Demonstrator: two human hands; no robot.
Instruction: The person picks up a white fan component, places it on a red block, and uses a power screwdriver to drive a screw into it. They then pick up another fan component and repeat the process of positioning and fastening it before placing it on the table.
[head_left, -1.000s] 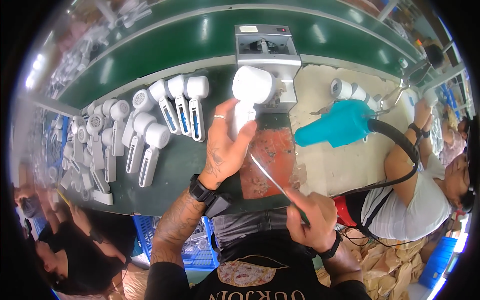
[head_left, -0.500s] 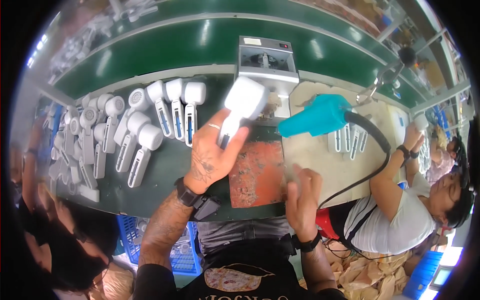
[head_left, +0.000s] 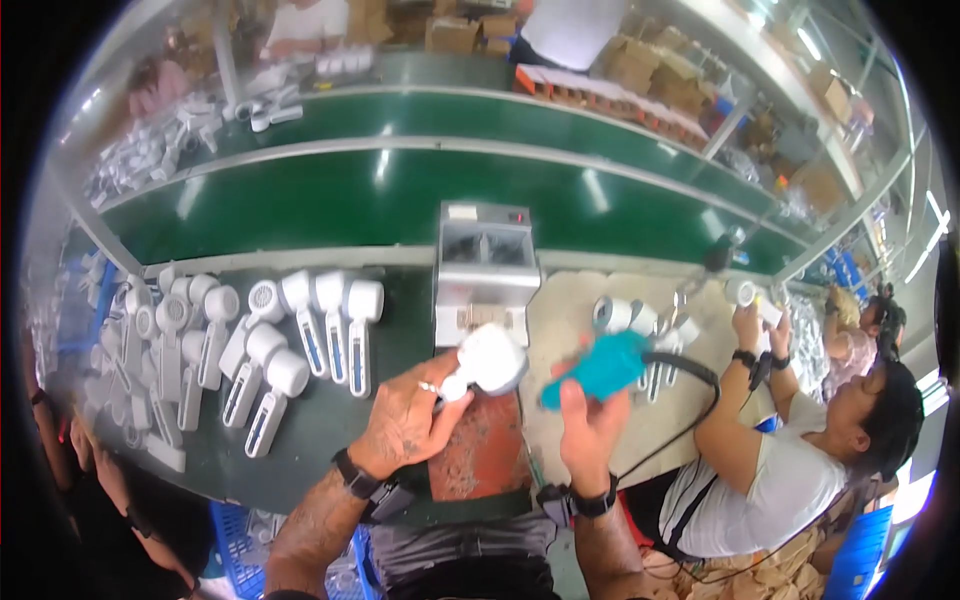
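Observation:
My left hand (head_left: 405,425) is closed around the handle of a white handheld device with a round head (head_left: 493,358), held above the worn red mat (head_left: 480,450). My right hand (head_left: 593,425) is at a teal corded power tool (head_left: 600,368), which looks like an electric screwdriver. Its thumb stands up beside the tool's front end, apart from the fingers, which are partly hidden by the tool; no firm grip shows. Many similar white devices (head_left: 268,420) lie in rows on the dark tabletop to the left.
A silver screw-feeder-like box (head_left: 487,255) stands behind the mat. More white devices (head_left: 615,315) lie on the cardboard sheet (head_left: 560,440) at right. A co-worker (head_left: 790,460) at right handles a white part. A black cord (head_left: 705,378) loops from the tool; a green conveyor (head_left: 320,195) runs behind.
The view has tilted upward. My left hand has lowered the white device toward the mat, turning its head. My right hand has moved up and forward from the table's edge to the teal tool.

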